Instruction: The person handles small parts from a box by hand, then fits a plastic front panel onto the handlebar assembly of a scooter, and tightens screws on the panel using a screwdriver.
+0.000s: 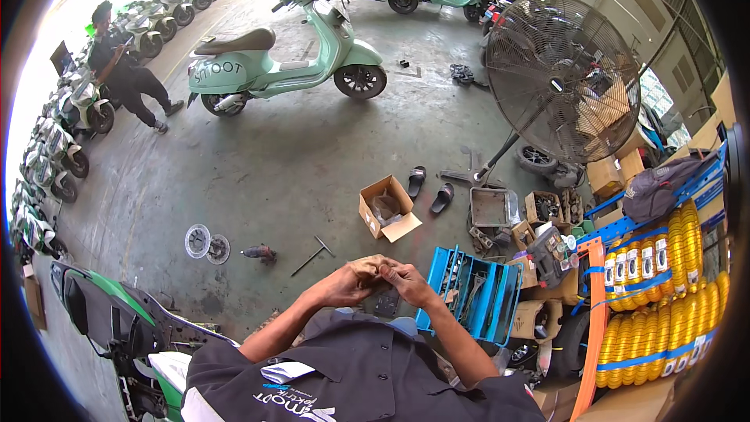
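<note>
In front of my chest, my left hand [361, 278] and my right hand [407, 281] meet with their fingers curled and pressed together. Whatever is pinched between them is too small and covered to make out. Just right of my right hand, a blue metal toolbox [508, 297] stands open with wrenches and other hand tools in its trays. On the floor beyond my left hand lie a T-handle wrench [314, 255] and a dark cylindrical tool [258, 252]. An open cardboard box [378, 219] with a plastic bag inside sits past my hands.
A mint-green scooter [305, 70] stands ahead; a green-and-white one [133, 305] is close on my left. A large pedestal fan [556, 84] and a rack of yellow coiled parts [648, 328] are at right. Sandals [442, 198] lie on the floor. Another person [125, 70] stands far left.
</note>
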The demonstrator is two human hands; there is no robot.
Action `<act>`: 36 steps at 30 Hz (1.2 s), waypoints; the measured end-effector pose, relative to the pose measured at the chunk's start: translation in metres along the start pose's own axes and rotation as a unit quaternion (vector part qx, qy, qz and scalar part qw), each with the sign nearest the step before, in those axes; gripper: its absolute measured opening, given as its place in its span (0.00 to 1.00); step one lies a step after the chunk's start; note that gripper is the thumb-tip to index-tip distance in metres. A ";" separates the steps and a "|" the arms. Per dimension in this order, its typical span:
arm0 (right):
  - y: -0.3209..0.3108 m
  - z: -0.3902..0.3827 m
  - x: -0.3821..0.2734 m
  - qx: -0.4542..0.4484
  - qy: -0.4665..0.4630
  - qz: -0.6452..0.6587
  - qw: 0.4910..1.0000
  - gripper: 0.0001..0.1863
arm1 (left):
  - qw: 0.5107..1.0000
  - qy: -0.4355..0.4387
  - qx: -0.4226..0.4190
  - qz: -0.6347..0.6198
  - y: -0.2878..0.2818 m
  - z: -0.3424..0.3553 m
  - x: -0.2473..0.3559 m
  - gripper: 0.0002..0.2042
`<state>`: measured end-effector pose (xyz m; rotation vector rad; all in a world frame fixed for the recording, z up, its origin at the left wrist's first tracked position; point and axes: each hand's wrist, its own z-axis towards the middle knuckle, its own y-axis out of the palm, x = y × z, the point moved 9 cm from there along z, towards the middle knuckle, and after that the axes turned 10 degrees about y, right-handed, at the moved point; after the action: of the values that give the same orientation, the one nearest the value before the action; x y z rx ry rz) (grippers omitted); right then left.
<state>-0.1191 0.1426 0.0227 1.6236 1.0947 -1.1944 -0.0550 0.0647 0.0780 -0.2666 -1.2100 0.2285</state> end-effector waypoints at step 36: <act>-0.054 0.011 0.059 0.108 0.085 0.384 0.913 0.21 | 0.961 -0.149 0.229 -0.050 -0.003 -0.054 -0.090 0.18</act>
<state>-0.1634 0.1580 -0.0433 2.0780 0.3305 -0.6613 -0.0348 0.0292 -0.0188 0.2412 -1.4235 0.4638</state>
